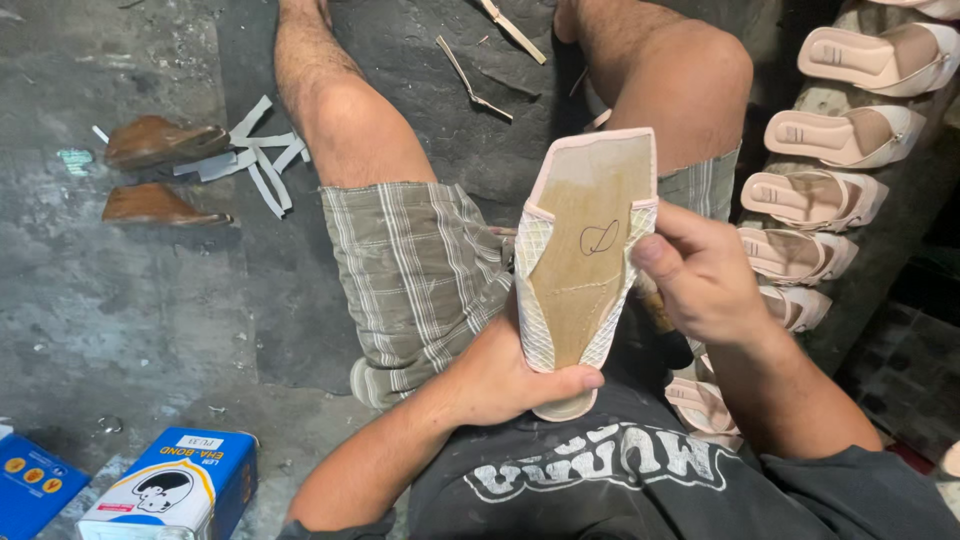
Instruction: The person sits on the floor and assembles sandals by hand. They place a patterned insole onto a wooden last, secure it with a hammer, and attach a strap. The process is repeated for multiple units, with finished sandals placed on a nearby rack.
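- Holding: left hand (510, 375) cups the heel end of an unfinished sandal (583, 245), thumb laid across its lower edge; fingers closed around it from beneath.
- Pinching: right hand (705, 270) grips the sandal's right edge, thumb pressed on the white quilted strap (535, 290) folded over the rim.
- Sandal: held bottom-up above the lap, between both knees; tan insole board with a pen-drawn loop mark, pale pink edging at the toe end, quilted upper wrapped onto both sides.
- Lap: plaid shorts (420, 270), dark printed T-shirt (620, 480) below.
- Near left, on the floor: blue and white adhesive tin (170, 485); a blue box (30, 485) beside it.
- Right side: row of finished pale pink sandals (815, 195), stacked on a rack, running away from the person.
- Far left: two brown wooden heel blocks (160, 170), white strips of trimmed material (260, 160) just beside them.
- Far centre: thin offcuts (475, 80) on the dark concrete floor (120, 300).
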